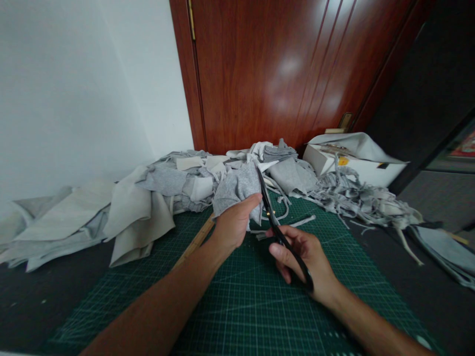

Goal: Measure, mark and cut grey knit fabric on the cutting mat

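We are holding a piece of grey cloth (237, 185) in our left hand (233, 225), above the far part of a green cutting mat (237, 301). The left fingers are closing on the cloth's lower right part, the thumb pointing toward the scissors. Our right hand (299, 254) is gripping the black scissors (273, 223); its fingers are curling around the handles, leaving little gap. The blades are pointing away from us, lying along the right edge of the cloth; we are not able to tell how far apart they are standing.

A wooden ruler (195, 242) is lying on the mat, partly hidden by our left forearm. Just right of the cloth, thin grey cords (285, 210) are curling on the mat. Pale and grey fabric pieces (143, 205) are lying in a heap along the left and back. To the right, a tangle of grey strips (356, 195) is lying in front of a white box (374, 170). Behind everything, a reddish-brown door (267, 74) is standing beside a white wall (92, 89).
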The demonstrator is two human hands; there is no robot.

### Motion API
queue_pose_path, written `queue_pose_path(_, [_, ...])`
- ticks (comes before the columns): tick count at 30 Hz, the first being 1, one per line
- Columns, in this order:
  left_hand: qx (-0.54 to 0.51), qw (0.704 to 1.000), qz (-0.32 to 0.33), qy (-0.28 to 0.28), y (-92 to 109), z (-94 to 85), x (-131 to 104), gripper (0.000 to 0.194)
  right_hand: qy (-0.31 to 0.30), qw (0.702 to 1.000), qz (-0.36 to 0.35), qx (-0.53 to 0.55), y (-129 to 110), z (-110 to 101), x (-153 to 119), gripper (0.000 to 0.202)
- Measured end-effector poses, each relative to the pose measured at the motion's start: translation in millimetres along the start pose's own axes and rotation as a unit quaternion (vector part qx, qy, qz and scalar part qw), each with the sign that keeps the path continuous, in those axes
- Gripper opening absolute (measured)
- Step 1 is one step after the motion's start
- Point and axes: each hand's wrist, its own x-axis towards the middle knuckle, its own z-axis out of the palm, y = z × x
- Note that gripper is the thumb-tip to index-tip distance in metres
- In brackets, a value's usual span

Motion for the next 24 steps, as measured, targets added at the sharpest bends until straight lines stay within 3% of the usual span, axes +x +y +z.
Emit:
queue_pose_path(12, [0.070,0.996,-0.020,-0.044,-2.1,-1.5,-3.7,0.036,-0.005,1.000,-0.001,0.025,0.2,-0.6,0.7,0.049])
queue_pose_path(24, [0.158,0.987,0.013,-0.035,-5.8,-5.3,-5.3,0.037,0.003,0.999,-0.010,0.045,3.4,-1.3,1.0,0.047])
